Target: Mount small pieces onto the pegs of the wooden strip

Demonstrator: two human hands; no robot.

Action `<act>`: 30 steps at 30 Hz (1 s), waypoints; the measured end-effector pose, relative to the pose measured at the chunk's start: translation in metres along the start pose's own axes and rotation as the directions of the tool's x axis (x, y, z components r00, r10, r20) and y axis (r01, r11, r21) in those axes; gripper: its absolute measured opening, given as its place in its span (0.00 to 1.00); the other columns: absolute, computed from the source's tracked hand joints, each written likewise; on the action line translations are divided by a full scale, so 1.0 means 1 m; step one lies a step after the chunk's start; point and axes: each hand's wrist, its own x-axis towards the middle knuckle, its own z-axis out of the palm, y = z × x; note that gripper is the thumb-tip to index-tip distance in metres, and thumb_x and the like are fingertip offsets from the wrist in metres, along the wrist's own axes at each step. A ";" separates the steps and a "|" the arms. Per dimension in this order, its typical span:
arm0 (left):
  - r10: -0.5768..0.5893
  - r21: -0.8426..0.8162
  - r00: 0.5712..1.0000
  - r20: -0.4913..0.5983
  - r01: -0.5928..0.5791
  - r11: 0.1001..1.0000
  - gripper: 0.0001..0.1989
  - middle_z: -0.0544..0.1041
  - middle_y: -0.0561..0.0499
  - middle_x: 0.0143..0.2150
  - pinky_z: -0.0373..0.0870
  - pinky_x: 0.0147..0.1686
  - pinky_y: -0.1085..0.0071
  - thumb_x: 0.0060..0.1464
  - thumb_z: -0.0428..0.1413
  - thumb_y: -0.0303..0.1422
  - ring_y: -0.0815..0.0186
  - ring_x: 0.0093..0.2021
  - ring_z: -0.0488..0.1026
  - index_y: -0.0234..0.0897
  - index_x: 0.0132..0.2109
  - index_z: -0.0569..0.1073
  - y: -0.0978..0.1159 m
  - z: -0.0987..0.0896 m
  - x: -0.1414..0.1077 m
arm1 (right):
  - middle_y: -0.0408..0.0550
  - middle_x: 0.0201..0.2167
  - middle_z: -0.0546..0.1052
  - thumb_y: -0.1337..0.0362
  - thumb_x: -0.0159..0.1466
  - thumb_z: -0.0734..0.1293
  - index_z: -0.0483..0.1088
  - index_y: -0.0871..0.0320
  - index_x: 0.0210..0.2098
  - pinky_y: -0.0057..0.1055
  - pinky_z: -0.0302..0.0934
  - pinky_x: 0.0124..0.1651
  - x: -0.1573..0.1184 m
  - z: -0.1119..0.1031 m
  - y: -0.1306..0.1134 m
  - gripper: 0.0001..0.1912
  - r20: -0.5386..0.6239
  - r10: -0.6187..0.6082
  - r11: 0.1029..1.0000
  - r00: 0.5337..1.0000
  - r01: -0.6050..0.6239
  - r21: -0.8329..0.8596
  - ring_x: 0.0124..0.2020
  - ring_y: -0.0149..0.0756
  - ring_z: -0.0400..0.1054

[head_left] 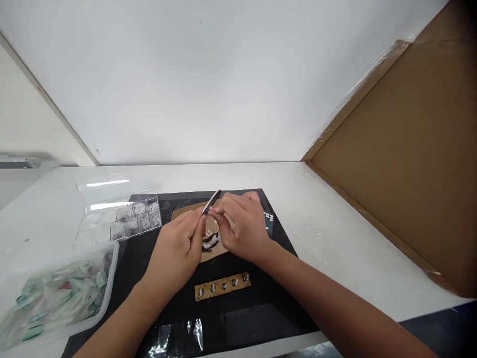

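My left hand (178, 244) is closed, with thumb and forefinger gripping the lower end of a slim, flat black-and-white stick (212, 201). The stick slants up and to the right. My right hand (242, 223) is pinched close beside it, its fingertips at the stick's lower part; whatever lies between them is too small to make out. Beneath both hands is a tan board (206, 257) bearing a pile of dark and pale scraps (211, 240). Nearer to me lies a gold strip (223, 286) with several round metal pieces in a row.
A black mat (167, 298) covers the middle of the white table (283, 174). On the left are a clear compartment box (136, 219) with small packets and a plastic tub (114, 253) of bagged pieces. A dark sheet with white ovals (269, 221) lies right. Cardboard (402, 164) walls the right side.
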 end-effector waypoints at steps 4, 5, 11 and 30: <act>0.030 0.071 0.999 -0.038 -0.027 0.997 0.14 0.76 0.48 0.38 0.69 0.38 0.68 0.75 0.47 0.33 0.63 0.38 0.75 0.38 0.54 0.76 -0.006 0.004 0.000 | 0.40 0.29 0.77 0.66 0.74 0.66 0.70 0.53 0.37 0.38 0.58 0.39 -0.003 -0.001 0.006 0.08 -0.001 -0.021 0.980 1.000 0.021 0.200 0.31 0.33 0.73; 0.024 0.105 0.999 -0.041 -0.020 0.994 0.16 0.77 0.47 0.40 0.70 0.39 0.67 0.75 0.46 0.34 0.61 0.40 0.75 0.38 0.58 0.75 -0.008 0.004 0.000 | 0.42 0.32 0.78 0.65 0.75 0.66 0.72 0.53 0.39 0.37 0.62 0.39 -0.004 0.000 0.006 0.06 0.011 0.013 0.955 1.000 -0.016 0.296 0.33 0.33 0.75; -0.118 0.164 0.993 -0.003 0.117 0.979 0.23 0.76 0.45 0.45 0.72 0.43 0.62 0.75 0.43 0.40 0.58 0.43 0.76 0.38 0.70 0.66 -0.008 0.001 0.000 | 0.45 0.39 0.78 0.61 0.71 0.71 0.74 0.54 0.44 0.32 0.78 0.39 -0.007 0.001 0.002 0.04 0.194 0.297 0.627 0.935 -0.344 0.699 0.34 0.33 0.82; -0.011 0.091 0.997 -0.078 0.018 0.996 0.24 0.75 0.48 0.45 0.74 0.43 0.66 0.73 0.51 0.35 0.62 0.42 0.76 0.44 0.72 0.66 -0.017 0.006 -0.003 | 0.49 0.36 0.85 0.56 0.65 0.77 0.81 0.54 0.41 0.22 0.66 0.23 -0.002 -0.004 0.010 0.10 0.459 0.436 0.174 0.774 -0.573 0.801 0.43 0.41 0.83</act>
